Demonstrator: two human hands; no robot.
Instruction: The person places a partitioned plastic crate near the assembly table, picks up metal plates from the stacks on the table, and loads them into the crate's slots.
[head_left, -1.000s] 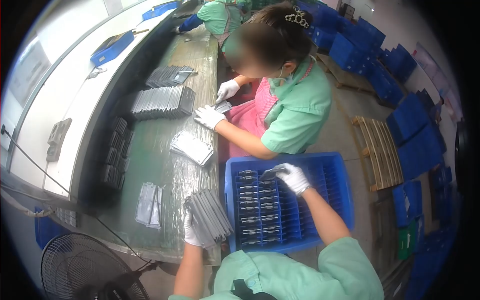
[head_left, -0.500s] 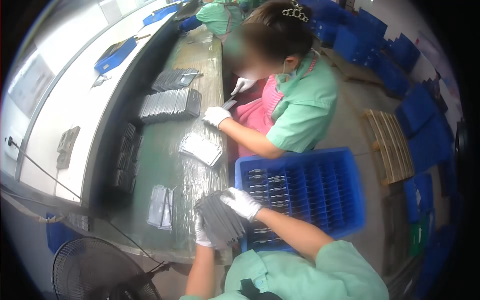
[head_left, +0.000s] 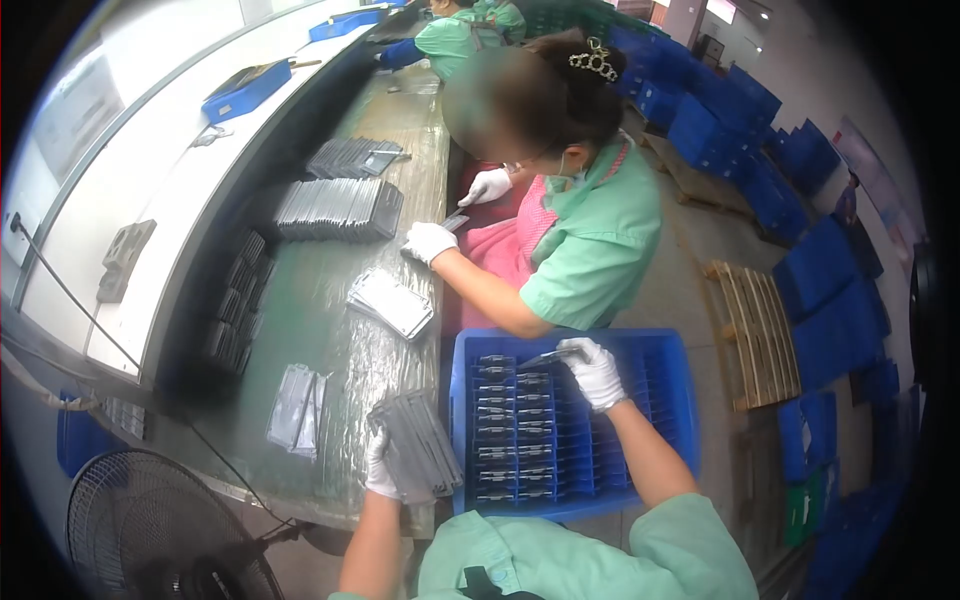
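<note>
My left hand [head_left: 382, 465], gloved in white, grips a stack of grey flat parts [head_left: 415, 447] at the table's near right edge. Over the blue divided crate [head_left: 688, 400], my right hand [head_left: 594, 374] holds one thin grey part [head_left: 545, 358] between its fingers, above the upper end of the second column. Rows of similar parts [head_left: 495, 432] stand in the crate's two left columns. On the table [head_left: 350, 350], a few loose flat parts [head_left: 297, 410] lie left of my left hand, and a small pile [head_left: 390, 303] lies farther up.
A co-worker [head_left: 600, 230] in green sits beyond the crate, with gloved hands at the table edge. Long rows of grey parts [head_left: 340, 208] stand on the table. A black fan [head_left: 165, 530] is at lower left. Wooden pallets [head_left: 755, 335] and blue crates [head_left: 830, 300] are at right.
Half a second ago my right hand was at the stack in my left hand. Now it is over the crate's upper part with a single part. The stack stays in my left hand.
</note>
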